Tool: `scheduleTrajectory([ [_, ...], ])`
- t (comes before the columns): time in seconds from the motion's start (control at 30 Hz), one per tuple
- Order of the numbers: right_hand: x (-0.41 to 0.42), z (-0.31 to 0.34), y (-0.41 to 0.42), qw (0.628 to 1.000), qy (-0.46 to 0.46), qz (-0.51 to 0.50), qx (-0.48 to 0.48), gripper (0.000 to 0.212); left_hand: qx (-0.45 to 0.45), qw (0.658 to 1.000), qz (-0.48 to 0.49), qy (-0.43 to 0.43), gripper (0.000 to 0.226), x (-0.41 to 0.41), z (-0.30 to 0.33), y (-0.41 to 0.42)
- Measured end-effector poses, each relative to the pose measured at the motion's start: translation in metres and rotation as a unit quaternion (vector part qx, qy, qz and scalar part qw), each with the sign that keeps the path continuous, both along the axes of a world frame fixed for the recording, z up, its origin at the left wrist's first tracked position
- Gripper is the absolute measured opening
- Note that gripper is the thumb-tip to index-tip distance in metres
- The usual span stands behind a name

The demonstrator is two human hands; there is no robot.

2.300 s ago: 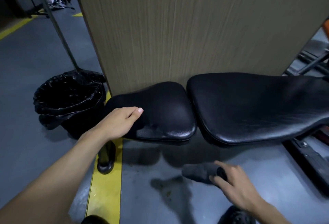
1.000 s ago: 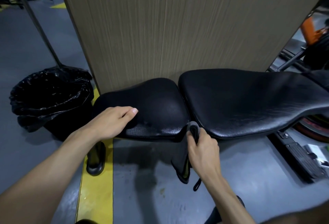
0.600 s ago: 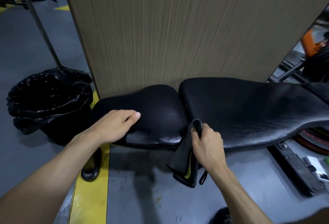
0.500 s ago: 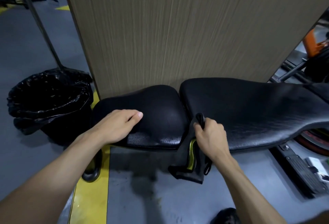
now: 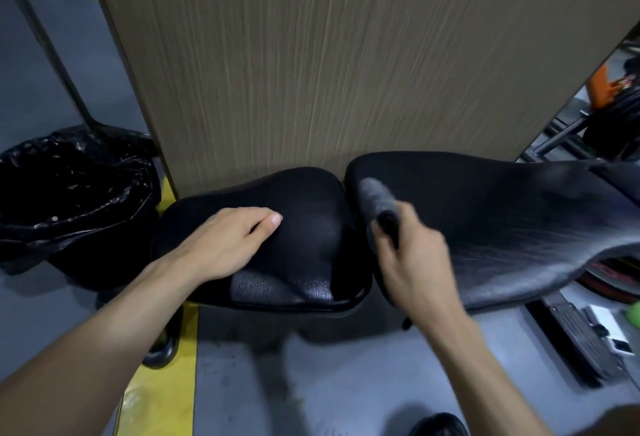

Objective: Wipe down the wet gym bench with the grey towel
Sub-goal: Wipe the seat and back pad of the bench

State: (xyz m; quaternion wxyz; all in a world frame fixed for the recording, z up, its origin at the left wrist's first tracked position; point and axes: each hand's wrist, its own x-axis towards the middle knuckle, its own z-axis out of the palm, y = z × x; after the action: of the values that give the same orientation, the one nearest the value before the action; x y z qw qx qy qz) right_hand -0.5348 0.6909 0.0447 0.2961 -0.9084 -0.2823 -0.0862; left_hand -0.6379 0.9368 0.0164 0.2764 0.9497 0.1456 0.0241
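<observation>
The right hand (image 5: 412, 262) has its grip closed round the grey towel (image 5: 375, 198), pressed on the long bench pad (image 5: 502, 214) at its nine o'clock end. The left hand (image 5: 225, 245) lies flat, fingers loose, on the seat pad (image 5: 304, 228).

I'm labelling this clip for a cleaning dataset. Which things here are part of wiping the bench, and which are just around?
Part of the job:
- grey towel, gripped by the right hand
- long back pad, where the towel rests
- seat pad, with the left hand flat on it

Just around:
- black-lined bin
- wooden panel
- yellow floor line
- floor gear at right
</observation>
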Motion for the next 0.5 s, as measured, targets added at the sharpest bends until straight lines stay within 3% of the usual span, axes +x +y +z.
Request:
scheduleTrajectory([
  [0.13, -0.012, -0.037, 0.042, 0.993, 0.011, 0.066, -0.099, 0.02, -0.008, 1.0, 0.003, -0.011, 0.062, 0.007, -0.001, 0.004],
  [0.27, 0.038, -0.032, 0.07, 0.998, 0.028, 0.043, -0.036, 0.018, -0.006, 1.0, -0.001, -0.01, 0.074, 0.012, -0.002, 0.004],
  [0.5, 0.152, -0.001, 0.126, 0.985, 0.123, 0.047, -0.115, 0.041, -0.015, 0.999, -0.009, -0.027, 0.052, 0.015, -0.007, 0.007],
])
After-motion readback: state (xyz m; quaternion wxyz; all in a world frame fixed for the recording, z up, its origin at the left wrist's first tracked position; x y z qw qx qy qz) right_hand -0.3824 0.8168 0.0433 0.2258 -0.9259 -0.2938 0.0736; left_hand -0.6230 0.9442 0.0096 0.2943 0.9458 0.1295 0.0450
